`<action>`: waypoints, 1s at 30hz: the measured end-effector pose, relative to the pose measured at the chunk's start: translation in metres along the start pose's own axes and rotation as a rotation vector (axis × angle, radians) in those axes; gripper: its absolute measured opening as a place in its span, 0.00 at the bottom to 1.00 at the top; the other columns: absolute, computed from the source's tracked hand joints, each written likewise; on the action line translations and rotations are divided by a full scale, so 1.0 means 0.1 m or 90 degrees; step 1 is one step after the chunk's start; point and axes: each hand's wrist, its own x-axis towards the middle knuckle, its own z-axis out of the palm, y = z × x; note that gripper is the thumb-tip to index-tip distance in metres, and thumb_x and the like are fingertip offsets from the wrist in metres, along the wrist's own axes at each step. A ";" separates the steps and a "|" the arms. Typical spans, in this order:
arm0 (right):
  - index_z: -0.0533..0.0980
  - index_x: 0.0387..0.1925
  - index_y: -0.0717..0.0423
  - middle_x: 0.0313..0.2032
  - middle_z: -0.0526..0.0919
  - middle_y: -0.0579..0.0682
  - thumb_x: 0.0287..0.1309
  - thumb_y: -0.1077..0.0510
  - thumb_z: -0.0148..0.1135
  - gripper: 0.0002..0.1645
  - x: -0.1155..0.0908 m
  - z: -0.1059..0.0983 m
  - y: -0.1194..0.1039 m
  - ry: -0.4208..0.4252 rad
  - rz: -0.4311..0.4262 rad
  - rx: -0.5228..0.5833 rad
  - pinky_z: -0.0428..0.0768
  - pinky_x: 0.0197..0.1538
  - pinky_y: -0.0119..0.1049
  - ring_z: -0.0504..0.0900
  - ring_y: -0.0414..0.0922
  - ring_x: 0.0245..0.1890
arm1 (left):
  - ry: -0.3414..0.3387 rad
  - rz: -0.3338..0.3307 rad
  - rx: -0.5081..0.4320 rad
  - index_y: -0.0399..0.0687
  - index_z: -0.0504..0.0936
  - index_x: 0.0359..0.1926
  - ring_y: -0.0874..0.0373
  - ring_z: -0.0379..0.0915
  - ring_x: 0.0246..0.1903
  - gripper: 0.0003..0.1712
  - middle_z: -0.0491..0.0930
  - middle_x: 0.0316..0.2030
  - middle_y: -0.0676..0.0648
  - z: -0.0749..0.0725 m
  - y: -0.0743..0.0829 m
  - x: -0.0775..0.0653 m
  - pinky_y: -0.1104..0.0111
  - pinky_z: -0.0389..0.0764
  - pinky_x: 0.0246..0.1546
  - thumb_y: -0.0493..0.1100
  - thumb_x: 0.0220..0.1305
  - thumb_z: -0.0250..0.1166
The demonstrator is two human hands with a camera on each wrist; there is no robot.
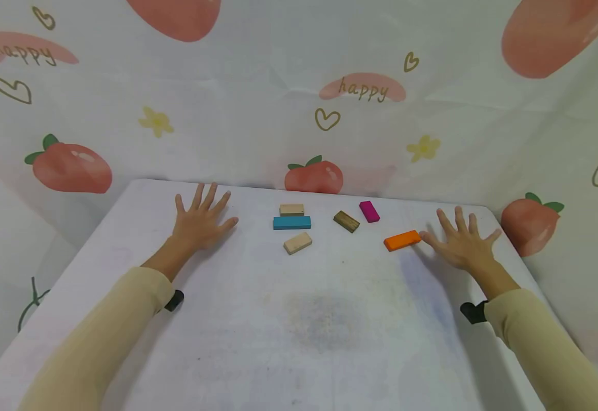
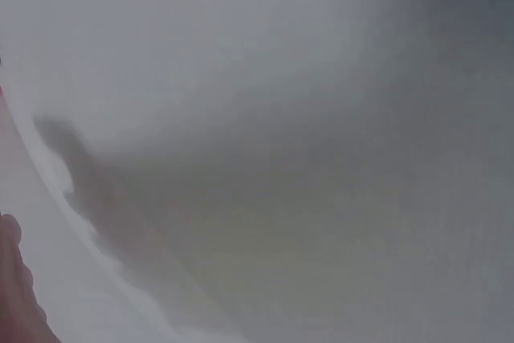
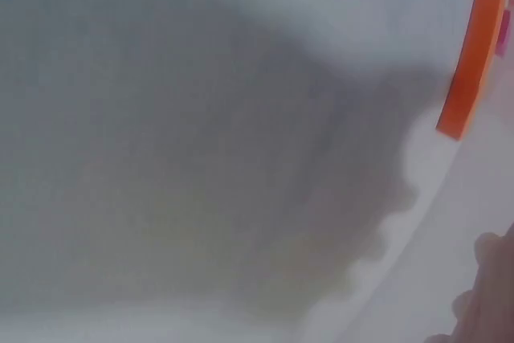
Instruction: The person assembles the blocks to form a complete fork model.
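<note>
Blocks on desk: six total, all lying toward the far side
Orange: one block, lying nearest the right hand
Blue: one block, lying sideways
Beige: two, one block sitting right behind blue, another block lying angled in front
Brown wood-grain: one block, slanting right of blue
Magenta: one block, lying just past brown
Left hand: grip spreading wide, five fingers, left of everything
Right hand: grip spreading wide too, thumb showing by orange, can't tell if touching
</note>
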 end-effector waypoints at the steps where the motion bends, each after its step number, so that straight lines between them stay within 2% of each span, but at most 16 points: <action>1: 0.34 0.79 0.49 0.74 0.28 0.70 0.62 0.18 0.29 0.58 0.00 0.00 -0.01 -0.004 -0.003 -0.001 0.20 0.52 0.82 0.30 0.75 0.71 | 0.000 0.009 0.001 0.53 0.45 0.80 0.40 0.19 0.76 0.44 0.32 0.79 0.40 0.01 0.03 0.00 0.30 0.23 0.64 0.68 0.73 0.41; 10: 0.35 0.79 0.49 0.75 0.30 0.70 0.64 0.20 0.28 0.56 -0.03 0.02 -0.10 -0.037 -0.027 -0.025 0.20 0.54 0.81 0.34 0.76 0.71 | -0.008 0.083 -0.001 0.56 0.48 0.80 0.41 0.24 0.77 0.42 0.36 0.79 0.42 0.09 0.30 0.00 0.31 0.32 0.67 0.67 0.73 0.44; 17: 0.41 0.80 0.48 0.76 0.38 0.70 0.67 0.23 0.31 0.52 -0.09 0.07 -0.19 -0.071 -0.081 -0.017 0.25 0.58 0.81 0.41 0.76 0.71 | -0.016 0.152 -0.004 0.57 0.52 0.79 0.42 0.28 0.77 0.41 0.40 0.79 0.44 0.06 0.52 -0.04 0.32 0.36 0.67 0.66 0.72 0.48; 24: 0.45 0.79 0.53 0.75 0.44 0.72 0.68 0.25 0.34 0.52 -0.11 0.12 -0.27 -0.057 -0.103 -0.012 0.31 0.62 0.79 0.47 0.74 0.71 | -0.020 0.222 -0.005 0.57 0.55 0.78 0.43 0.32 0.77 0.41 0.43 0.79 0.45 0.08 0.70 -0.07 0.33 0.41 0.68 0.67 0.71 0.49; 30: 0.51 0.77 0.59 0.74 0.52 0.69 0.69 0.28 0.39 0.50 -0.14 0.14 -0.40 -0.043 -0.128 -0.032 0.37 0.64 0.78 0.53 0.71 0.71 | -0.045 0.274 -0.011 0.59 0.57 0.78 0.44 0.34 0.77 0.40 0.45 0.79 0.47 0.11 0.81 -0.11 0.35 0.43 0.69 0.67 0.71 0.48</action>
